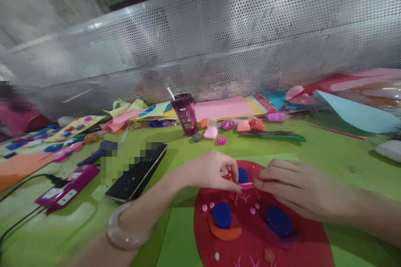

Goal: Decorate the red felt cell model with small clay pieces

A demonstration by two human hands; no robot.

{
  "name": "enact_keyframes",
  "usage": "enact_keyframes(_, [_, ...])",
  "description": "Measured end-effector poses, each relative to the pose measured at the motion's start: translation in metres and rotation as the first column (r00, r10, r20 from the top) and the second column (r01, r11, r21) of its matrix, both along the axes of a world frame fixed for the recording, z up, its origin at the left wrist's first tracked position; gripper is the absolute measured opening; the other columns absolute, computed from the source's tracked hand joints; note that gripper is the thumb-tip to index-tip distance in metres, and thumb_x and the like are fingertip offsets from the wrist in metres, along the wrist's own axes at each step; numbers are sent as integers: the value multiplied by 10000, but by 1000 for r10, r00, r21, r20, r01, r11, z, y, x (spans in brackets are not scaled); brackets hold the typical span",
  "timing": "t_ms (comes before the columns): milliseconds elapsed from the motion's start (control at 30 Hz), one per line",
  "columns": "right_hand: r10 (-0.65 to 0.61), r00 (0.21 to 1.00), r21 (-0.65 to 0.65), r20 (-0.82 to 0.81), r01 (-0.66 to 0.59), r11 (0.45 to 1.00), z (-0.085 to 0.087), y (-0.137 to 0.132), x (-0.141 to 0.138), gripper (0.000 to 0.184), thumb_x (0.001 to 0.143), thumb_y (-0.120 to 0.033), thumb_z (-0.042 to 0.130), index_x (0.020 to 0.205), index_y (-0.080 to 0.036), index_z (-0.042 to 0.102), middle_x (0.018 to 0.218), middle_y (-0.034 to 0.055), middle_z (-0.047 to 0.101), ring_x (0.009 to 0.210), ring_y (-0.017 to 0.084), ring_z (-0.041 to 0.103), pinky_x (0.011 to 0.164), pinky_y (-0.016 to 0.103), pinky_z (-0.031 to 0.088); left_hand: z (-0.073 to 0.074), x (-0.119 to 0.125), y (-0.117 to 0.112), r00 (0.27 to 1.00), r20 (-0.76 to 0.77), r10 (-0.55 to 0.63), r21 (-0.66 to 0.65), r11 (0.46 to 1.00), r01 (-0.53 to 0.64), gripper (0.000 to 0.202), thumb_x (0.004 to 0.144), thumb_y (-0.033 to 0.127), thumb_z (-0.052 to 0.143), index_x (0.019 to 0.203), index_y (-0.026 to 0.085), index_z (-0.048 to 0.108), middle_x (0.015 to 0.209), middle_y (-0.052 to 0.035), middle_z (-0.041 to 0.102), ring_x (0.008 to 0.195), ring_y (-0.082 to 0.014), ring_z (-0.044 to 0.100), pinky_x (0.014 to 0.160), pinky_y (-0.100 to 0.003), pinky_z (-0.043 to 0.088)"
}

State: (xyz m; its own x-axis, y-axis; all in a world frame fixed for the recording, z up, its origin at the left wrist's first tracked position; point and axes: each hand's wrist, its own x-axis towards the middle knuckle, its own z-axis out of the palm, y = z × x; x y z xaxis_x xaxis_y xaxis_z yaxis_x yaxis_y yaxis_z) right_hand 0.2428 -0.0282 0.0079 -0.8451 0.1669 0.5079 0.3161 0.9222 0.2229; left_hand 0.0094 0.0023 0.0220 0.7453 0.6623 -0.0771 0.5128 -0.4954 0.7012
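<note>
A large red paper disc [205,229] lies on a green sheet [175,233]. Over its upper part, my left hand [216,171] pinches one end of a thin pink clay-like strip [246,185]. The fingers of my right hand [294,181] are closed together at the strip's other end. Blue oval pieces [222,215] sit on the disc, one partly hidden behind the hands. An orange crescent [226,232] curves beneath the left oval, and a purple smear-like patch [286,240] lies under the right one. Small pink dots, pink branching lines and an orange flower [269,255] decorate the red surface.
A lidded cup with a straw [185,114] stands behind the hands. A phone [138,173] and a purple power strip [67,185] with cables lie left. Green-handled scissors [272,134], bagged clay lumps [250,124] and coloured paper [222,106] line the back, before a perforated metal panel.
</note>
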Motion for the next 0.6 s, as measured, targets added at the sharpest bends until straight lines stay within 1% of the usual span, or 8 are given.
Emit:
enact_keyframes(100, [5, 1000, -1, 7, -5, 1000, 0, 0, 0, 324, 955, -147, 300, 920, -150, 622, 844, 58, 665, 749, 156, 553, 617, 282, 459, 1, 2, 0, 1000, -2, -27, 0, 1000, 27, 148, 718, 287, 705, 735, 158, 633, 464, 99, 308, 429, -54, 273, 441, -203, 188])
enact_keyframes(233, [-11, 1000, -8, 22, 11, 1000, -2, 1, 1, 313, 955, -149, 310, 929, -152, 622, 857, 62, 660, 754, 153, 546, 620, 281, 457, 1, 3, -2, 999, 25, -22, -48, 999, 23, 127, 729, 256, 694, 728, 147, 630, 479, 97, 317, 435, -53, 258, 447, -209, 195])
enact_keyframes(333, [-16, 1000, 2, 18, 16, 1000, -3, 2, 3, 300, 955, -152, 309, 965, -150, 610, 883, 63, 658, 777, 162, 541, 639, 290, 462, 1, -1, 0, 998, 57, -13, -60, 998, 16, 146, 746, 291, 679, 742, 152, 632, 485, 93, 299, 447, -62, 251, 443, -219, 180])
enact_keyframes(467, [-16, 1000, 18, 8, 15, 1000, -3, 3, 3, 282, 952, -145, 318, 987, -143, 598, 884, 61, 661, 774, 162, 540, 653, 291, 476, 0, -6, 6, 998, 63, 15, -15, 1000, -14, 187, 758, 349, 662, 748, 164, 635, 478, 93, 269, 452, -68, 239, 449, -228, 179])
enact_keyframes(600, [-20, 1000, 37, -7, 20, 999, -1, 3, 2, 285, 950, -138, 315, 965, -142, 600, 884, 59, 666, 776, 166, 550, 652, 294, 489, -1, -11, 12, 995, 83, 60, -43, 997, -56, 236, 739, 391, 677, 761, 159, 638, 474, 92, 281, 446, -67, 225, 436, -238, 153])
